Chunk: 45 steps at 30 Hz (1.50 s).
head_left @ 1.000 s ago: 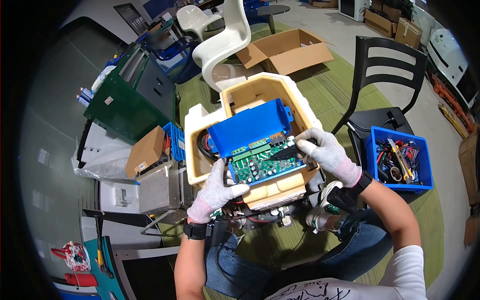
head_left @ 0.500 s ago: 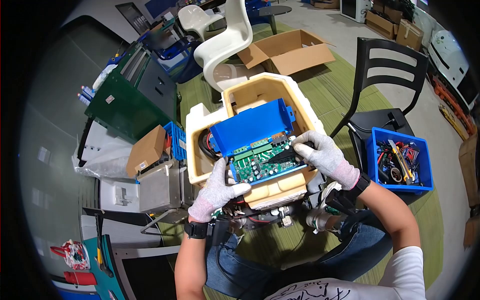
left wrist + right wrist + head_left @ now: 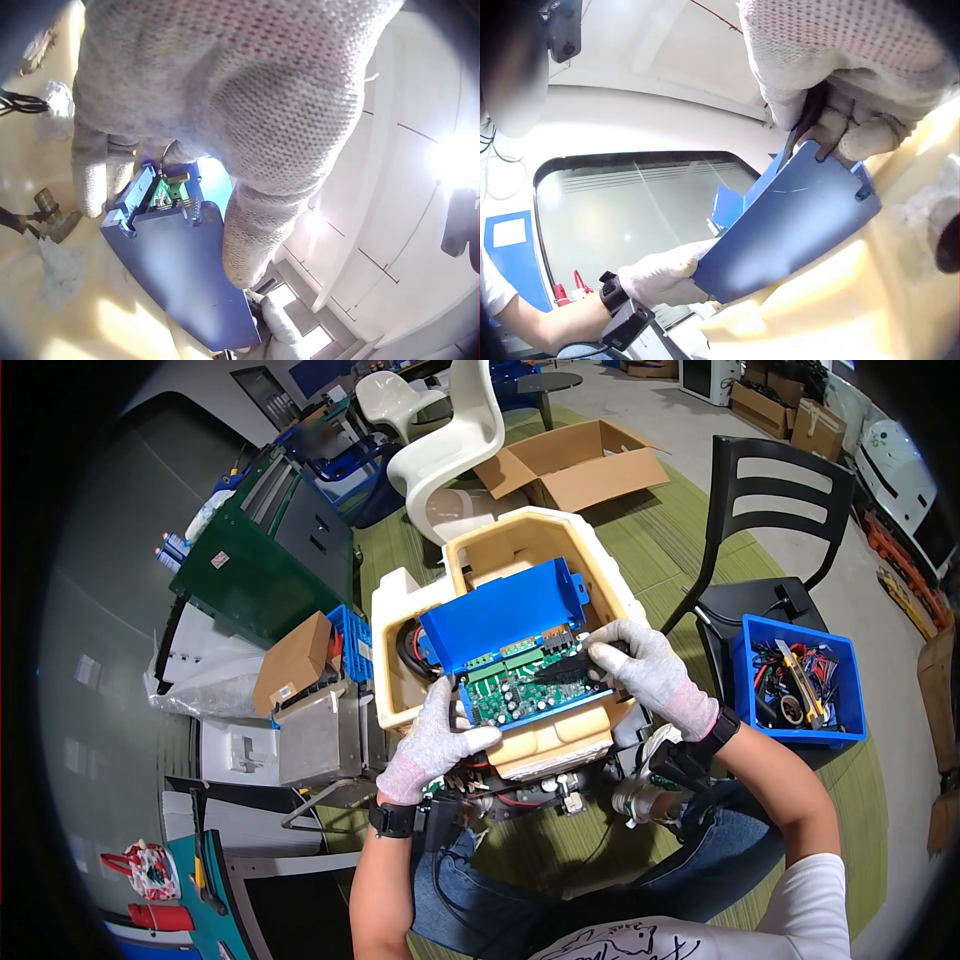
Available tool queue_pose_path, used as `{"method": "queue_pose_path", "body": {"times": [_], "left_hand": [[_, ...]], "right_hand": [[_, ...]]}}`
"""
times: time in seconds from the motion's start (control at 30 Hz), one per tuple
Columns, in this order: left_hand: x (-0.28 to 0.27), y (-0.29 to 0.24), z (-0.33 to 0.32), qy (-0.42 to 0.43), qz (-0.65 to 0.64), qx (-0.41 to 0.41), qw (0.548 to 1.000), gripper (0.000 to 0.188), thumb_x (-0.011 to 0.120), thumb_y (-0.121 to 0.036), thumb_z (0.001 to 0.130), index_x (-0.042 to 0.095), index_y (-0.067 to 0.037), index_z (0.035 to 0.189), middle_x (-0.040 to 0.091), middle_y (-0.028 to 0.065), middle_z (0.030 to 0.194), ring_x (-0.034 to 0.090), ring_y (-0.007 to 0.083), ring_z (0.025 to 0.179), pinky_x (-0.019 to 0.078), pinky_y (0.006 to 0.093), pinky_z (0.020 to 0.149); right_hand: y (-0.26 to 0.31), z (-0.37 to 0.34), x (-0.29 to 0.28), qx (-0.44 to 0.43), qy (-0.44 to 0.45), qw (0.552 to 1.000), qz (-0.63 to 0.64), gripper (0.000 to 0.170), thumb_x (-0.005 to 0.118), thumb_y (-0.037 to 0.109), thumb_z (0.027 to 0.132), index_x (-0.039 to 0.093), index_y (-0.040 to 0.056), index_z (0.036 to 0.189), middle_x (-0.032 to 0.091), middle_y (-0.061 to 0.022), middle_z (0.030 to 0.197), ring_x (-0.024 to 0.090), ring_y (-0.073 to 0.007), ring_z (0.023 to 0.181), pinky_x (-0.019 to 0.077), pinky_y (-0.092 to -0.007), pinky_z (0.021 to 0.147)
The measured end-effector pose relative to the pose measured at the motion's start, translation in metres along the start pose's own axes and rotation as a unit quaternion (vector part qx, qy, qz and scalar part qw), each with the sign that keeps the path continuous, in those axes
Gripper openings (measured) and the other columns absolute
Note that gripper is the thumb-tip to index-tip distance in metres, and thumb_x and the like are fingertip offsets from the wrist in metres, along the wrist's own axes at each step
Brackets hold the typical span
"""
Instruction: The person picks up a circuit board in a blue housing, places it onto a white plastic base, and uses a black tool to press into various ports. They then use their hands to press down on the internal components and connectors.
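A blue metal case (image 3: 505, 615) lies open on a cream foam-like housing (image 3: 555, 732), with a green circuit board (image 3: 500, 695) inside it. At the case's left end, my gloved left hand (image 3: 430, 745) grips the edge, thumb along the near side. The left wrist view shows that hand (image 3: 217, 97) around the end of the case (image 3: 187, 277). My gloved right hand (image 3: 655, 675) is at the right end, pinching a black pointed tool (image 3: 568, 673) that lies over the board. In the right wrist view the tool (image 3: 808, 116) is between thumb and fingers, partly hidden.
Right of the housing, a blue bin (image 3: 850, 695) of tools and wires stands by a black chair (image 3: 780, 510). An open cardboard box (image 3: 605, 480) and white chair (image 3: 450, 450) are beyond. A green cabinet (image 3: 240, 575) and a metal box (image 3: 318, 738) stand left.
My right hand has shifted slightly left and down, and the black tool's tip has moved a little over the board. My left hand keeps its grip on the case.
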<state>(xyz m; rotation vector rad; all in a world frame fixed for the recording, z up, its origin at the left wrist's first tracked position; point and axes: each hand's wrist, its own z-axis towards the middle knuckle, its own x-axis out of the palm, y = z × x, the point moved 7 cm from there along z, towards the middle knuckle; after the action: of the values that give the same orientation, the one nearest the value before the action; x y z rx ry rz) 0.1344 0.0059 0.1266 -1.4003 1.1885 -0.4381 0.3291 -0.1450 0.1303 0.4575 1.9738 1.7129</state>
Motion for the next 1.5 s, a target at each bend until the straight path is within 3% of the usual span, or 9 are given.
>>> {"method": "queue_pose_path", "body": {"times": [0.1, 0.2, 0.3, 0.4, 0.93, 1.1, 1.3, 1.4, 1.5], "left_hand": [[-0.001, 0.003, 0.002, -0.003, 0.011, 0.020, 1.000, 0.092, 0.077, -0.016, 0.066, 0.022, 0.002, 0.138, 0.054, 0.0127, 0.111, 0.057, 0.0154, 0.091, 0.0490, 0.0295, 0.079], [-0.001, 0.005, 0.004, -0.002, 0.006, 0.030, 1.000, 0.096, 0.077, -0.013, 0.067, 0.016, -0.001, 0.141, 0.056, 0.0053, 0.091, 0.052, 0.0094, 0.075, 0.0453, 0.0226, 0.063], [0.001, 0.003, 0.003, 0.001, -0.029, 0.021, 0.999, 0.096, 0.077, -0.013, 0.067, 0.017, -0.001, 0.141, 0.057, 0.0060, 0.093, 0.053, 0.0098, 0.077, 0.0457, 0.0229, 0.064], [0.000, 0.005, 0.003, 0.008, -0.017, 0.005, 1.000, 0.093, 0.077, -0.018, 0.065, 0.023, 0.002, 0.137, 0.054, 0.0130, 0.111, 0.057, 0.0160, 0.093, 0.0486, 0.0296, 0.080], [0.000, 0.003, 0.002, 0.006, -0.023, 0.007, 1.000, 0.090, 0.077, -0.018, 0.065, 0.026, 0.002, 0.136, 0.053, 0.0134, 0.112, 0.057, 0.0158, 0.092, 0.0489, 0.0297, 0.079], [0.000, 0.002, 0.003, 0.002, -0.008, 0.031, 0.999, 0.088, 0.077, -0.018, 0.066, 0.026, 0.002, 0.135, 0.055, 0.0129, 0.109, 0.057, 0.0152, 0.090, 0.0496, 0.0291, 0.077], [0.002, -0.001, -0.001, 0.009, -0.026, -0.014, 1.000, 0.089, 0.077, -0.019, 0.065, 0.026, 0.003, 0.135, 0.055, 0.0135, 0.110, 0.057, 0.0171, 0.093, 0.0484, 0.0302, 0.081], [-0.001, 0.003, 0.002, -0.009, 0.004, 0.027, 1.000, 0.089, 0.077, -0.019, 0.065, 0.027, 0.002, 0.135, 0.054, 0.0129, 0.110, 0.056, 0.0171, 0.094, 0.0478, 0.0300, 0.081], [-0.001, 0.010, 0.006, 0.001, -0.002, 0.035, 0.999, 0.095, 0.075, -0.011, 0.068, 0.016, -0.002, 0.141, 0.057, 0.0059, 0.091, 0.052, 0.0101, 0.075, 0.0445, 0.0233, 0.062]], "right_hand": [[0.002, 0.003, 0.001, -0.013, -0.011, 1.000, 0.003, 0.021, 0.057, 0.019, 0.087, 0.061, 0.0032, 0.101, 0.061, -0.0016, 0.071, 0.051, -0.0043, 0.058, 0.0431, -0.0187, 0.052], [0.007, 0.003, 0.003, -0.035, -0.017, 0.999, 0.000, 0.021, 0.057, 0.019, 0.087, 0.060, 0.0030, 0.101, 0.061, -0.0016, 0.070, 0.052, -0.0043, 0.059, 0.0426, -0.0185, 0.052], [0.009, 0.004, 0.007, -0.034, -0.007, 0.999, 0.011, 0.020, 0.059, 0.016, 0.087, 0.060, 0.0004, 0.098, 0.062, -0.0042, 0.073, 0.056, -0.0068, 0.064, 0.0462, -0.0212, 0.059], [0.010, 0.002, 0.009, -0.032, -0.009, 0.999, 0.012, 0.019, 0.060, 0.015, 0.086, 0.060, -0.0007, 0.097, 0.062, -0.0055, 0.074, 0.058, -0.0081, 0.067, 0.0483, -0.0229, 0.062], [-0.001, 0.007, 0.008, -0.077, -0.039, 0.995, -0.050, 0.021, 0.061, 0.018, 0.086, 0.061, 0.0003, 0.097, 0.065, -0.0089, 0.075, 0.063, -0.0109, 0.068, 0.0499, -0.0260, 0.064], [0.006, 0.002, 0.008, -0.036, -0.026, 0.999, -0.026, 0.021, 0.060, 0.017, 0.086, 0.061, -0.0006, 0.097, 0.064, -0.0075, 0.075, 0.062, -0.0099, 0.068, 0.0495, -0.0245, 0.063], [0.003, 0.004, 0.007, -0.029, -0.022, 0.999, -0.021, 0.021, 0.059, 0.017, 0.087, 0.061, -0.0003, 0.098, 0.063, -0.0059, 0.074, 0.060, -0.0090, 0.066, 0.0489, -0.0231, 0.062], [0.001, 0.003, 0.006, 0.000, -0.008, 1.000, 0.015, 0.022, 0.058, 0.020, 0.088, 0.060, 0.0008, 0.099, 0.062, -0.0049, 0.073, 0.059, -0.0082, 0.066, 0.0479, -0.0223, 0.059], [-0.003, 0.002, 0.002, 0.046, -0.004, 0.999, 0.029, 0.025, 0.057, 0.023, 0.088, 0.059, 0.0014, 0.099, 0.062, -0.0042, 0.073, 0.058, -0.0072, 0.064, 0.0459, -0.0211, 0.055]]}}
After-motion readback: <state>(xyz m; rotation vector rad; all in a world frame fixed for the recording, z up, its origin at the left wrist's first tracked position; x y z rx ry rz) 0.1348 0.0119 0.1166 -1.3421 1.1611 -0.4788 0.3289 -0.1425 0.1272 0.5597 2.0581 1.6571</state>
